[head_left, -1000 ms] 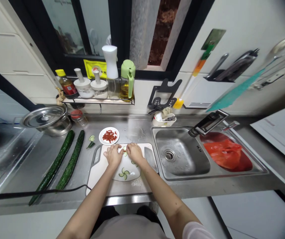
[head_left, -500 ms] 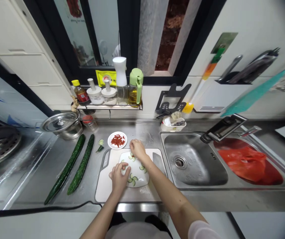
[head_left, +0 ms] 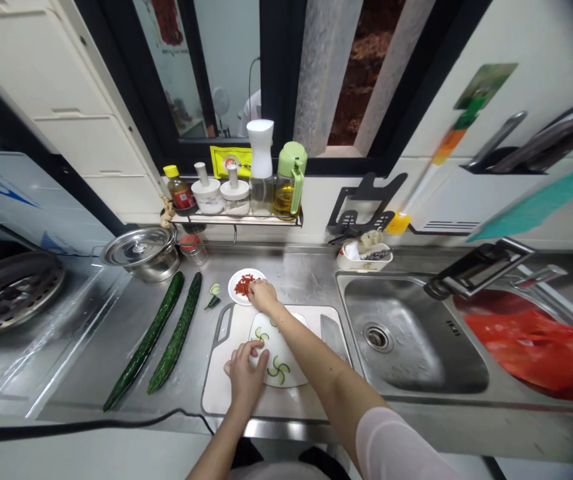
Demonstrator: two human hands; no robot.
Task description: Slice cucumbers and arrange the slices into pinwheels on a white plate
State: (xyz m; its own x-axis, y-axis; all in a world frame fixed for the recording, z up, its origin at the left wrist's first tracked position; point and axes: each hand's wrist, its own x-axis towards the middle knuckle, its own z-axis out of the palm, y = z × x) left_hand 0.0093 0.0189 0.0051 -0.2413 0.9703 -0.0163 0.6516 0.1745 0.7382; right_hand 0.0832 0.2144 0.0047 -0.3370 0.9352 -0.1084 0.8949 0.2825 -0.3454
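From where I stand, the right hand [head_left: 262, 293] reaches far and left to the small round dish [head_left: 233, 294] of red pieces [head_left: 242, 285], on the tabletop [head_left: 309, 277] just beyond the cutting board [head_left: 219, 383]. Its fingers bunch at the heap's right side — whether they pinch anything, I can't tell. The dish, being round, shows no long axis; the right hand is the nearer one. The left hand [head_left: 247, 368], thumb apart from curled fingers — nothing visible between — sits at the white plate's [head_left: 294, 347] left edge, beside cucumber slices [head_left: 279, 368].
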